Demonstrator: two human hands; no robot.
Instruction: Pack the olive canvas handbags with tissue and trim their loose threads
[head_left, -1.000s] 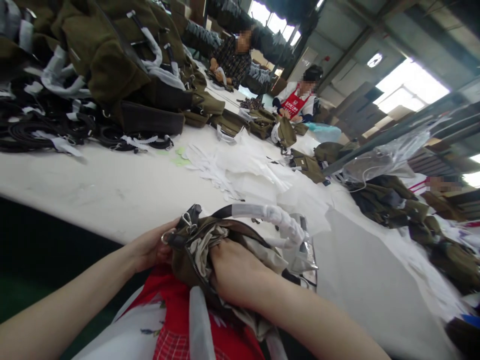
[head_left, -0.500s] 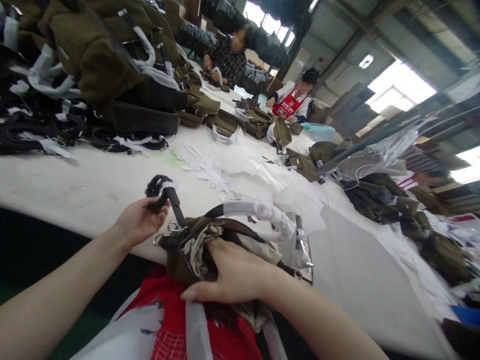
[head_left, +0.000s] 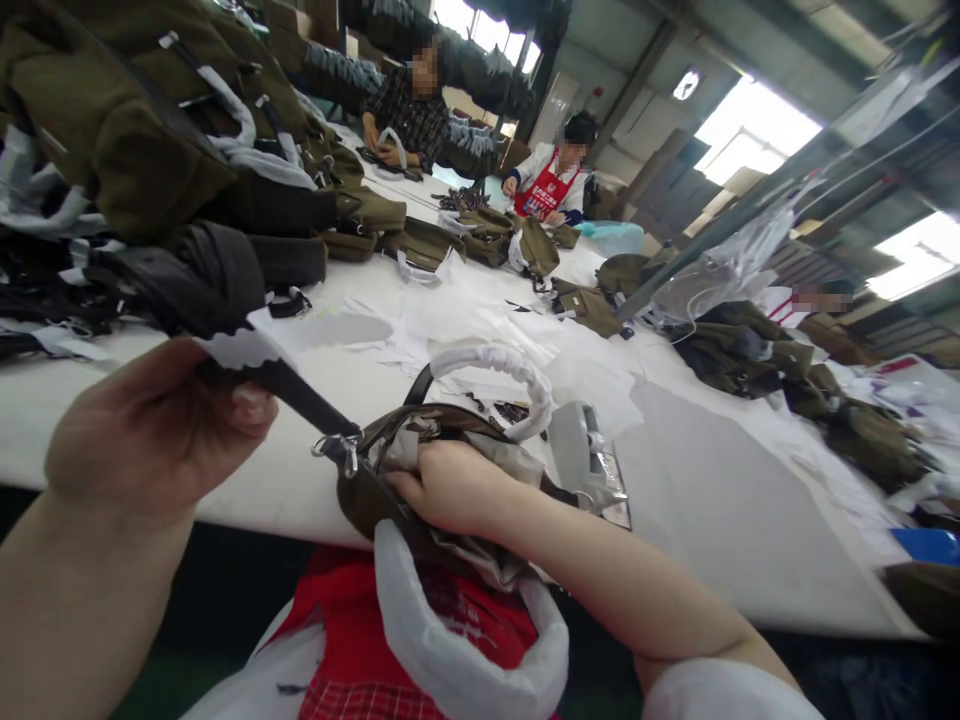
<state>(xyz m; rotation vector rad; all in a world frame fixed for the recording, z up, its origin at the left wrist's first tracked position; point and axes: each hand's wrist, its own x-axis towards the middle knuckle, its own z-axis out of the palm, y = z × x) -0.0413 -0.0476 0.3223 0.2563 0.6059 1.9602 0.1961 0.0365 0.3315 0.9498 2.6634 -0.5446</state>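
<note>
My left hand (head_left: pixel 161 425) is closed around a rolled black strap (head_left: pixel 202 280) with a white paper wrap, raised toward the camera. From it the strap runs to a metal clasp at the end of an olive handbag (head_left: pixel 364 500). The bag lies unzipped at the table edge against my red apron (head_left: pixel 330 610). My right hand (head_left: pixel 457 485) reaches into its opening, over the pale lining; the fingertips are hidden inside, so whether they grip anything does not show. Two wrapped handles stick out, a far white handle (head_left: pixel 495 370) and a near white handle (head_left: pixel 465 660).
A heap of olive bags (head_left: pixel 142 140) fills the left side of the white table (head_left: pixel 735 500). Thin white paper sheets (head_left: pixel 480 310) lie mid-table. A grey device (head_left: pixel 577 445) stands right of the bag. Two people sit at the far side; another is at the right.
My left hand has lifted the rolled strap up, left and nearer the camera, pulling its length taut. My right hand has gone deeper into the bag, and the near handle has swung into a loop.
</note>
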